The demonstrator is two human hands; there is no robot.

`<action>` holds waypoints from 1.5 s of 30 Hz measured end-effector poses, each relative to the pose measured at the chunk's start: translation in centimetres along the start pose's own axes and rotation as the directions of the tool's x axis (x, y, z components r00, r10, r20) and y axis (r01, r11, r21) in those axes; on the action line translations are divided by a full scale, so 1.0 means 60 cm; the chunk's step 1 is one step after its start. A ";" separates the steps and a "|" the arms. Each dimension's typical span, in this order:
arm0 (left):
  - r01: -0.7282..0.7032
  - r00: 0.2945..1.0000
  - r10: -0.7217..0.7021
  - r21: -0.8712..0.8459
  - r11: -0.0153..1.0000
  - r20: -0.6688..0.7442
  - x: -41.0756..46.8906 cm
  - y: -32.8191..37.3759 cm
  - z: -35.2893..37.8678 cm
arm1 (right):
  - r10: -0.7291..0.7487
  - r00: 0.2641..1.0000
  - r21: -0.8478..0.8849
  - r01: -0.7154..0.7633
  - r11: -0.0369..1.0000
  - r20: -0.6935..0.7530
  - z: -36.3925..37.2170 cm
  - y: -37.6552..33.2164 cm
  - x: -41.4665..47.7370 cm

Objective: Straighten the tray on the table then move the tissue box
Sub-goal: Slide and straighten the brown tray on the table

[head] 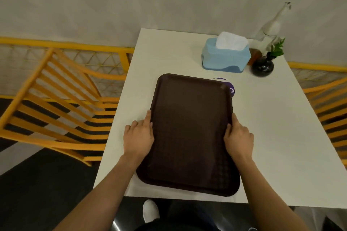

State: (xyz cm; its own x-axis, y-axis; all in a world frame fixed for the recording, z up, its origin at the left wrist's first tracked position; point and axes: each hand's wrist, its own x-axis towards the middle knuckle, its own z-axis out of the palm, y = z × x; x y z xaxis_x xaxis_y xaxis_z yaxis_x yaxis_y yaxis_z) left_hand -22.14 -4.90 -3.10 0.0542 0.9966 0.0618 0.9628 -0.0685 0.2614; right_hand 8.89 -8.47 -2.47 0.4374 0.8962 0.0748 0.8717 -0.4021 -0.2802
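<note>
A dark brown tray (191, 131) lies on the white table (272, 137), its long side running away from me and slightly skewed. My left hand (138, 137) grips the tray's left rim, thumb over the edge. My right hand (238, 138) grips the right rim the same way. A light blue tissue box (225, 57) with a white tissue sticking out stands beyond the tray, at the back of the table, apart from both hands.
A purple round sticker (231, 89) peeks out under the tray's far right corner. A black vase with a green sprig (262, 66) and a clear glass bottle (270, 28) stand right of the tissue box. Yellow slatted chairs (62, 103) flank the table.
</note>
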 end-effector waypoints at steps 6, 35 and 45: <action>0.040 0.997 -0.035 0.080 0.996 -0.072 0.028 -0.041 -0.006 | -0.071 0.997 -0.003 0.071 0.997 -0.009 0.021 -0.055 0.034; -0.031 0.997 0.039 -0.125 0.992 0.061 0.045 -0.164 -0.021 | -0.100 0.965 0.014 0.100 0.995 0.243 0.057 -0.118 -0.020; 0.004 0.986 0.030 -0.209 0.978 0.162 0.060 -0.150 -0.034 | -0.067 0.968 0.044 0.058 0.997 0.243 0.053 -0.120 -0.012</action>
State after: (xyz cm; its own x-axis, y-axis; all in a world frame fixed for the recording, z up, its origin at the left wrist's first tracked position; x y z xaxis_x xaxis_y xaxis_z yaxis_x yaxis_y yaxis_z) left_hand -31.16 -0.79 -3.26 0.1256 0.9882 -0.0876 0.8863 -0.0720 0.4575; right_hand 1.63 -5.62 -3.56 0.3110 0.9398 -0.1413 0.8849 -0.3406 -0.3176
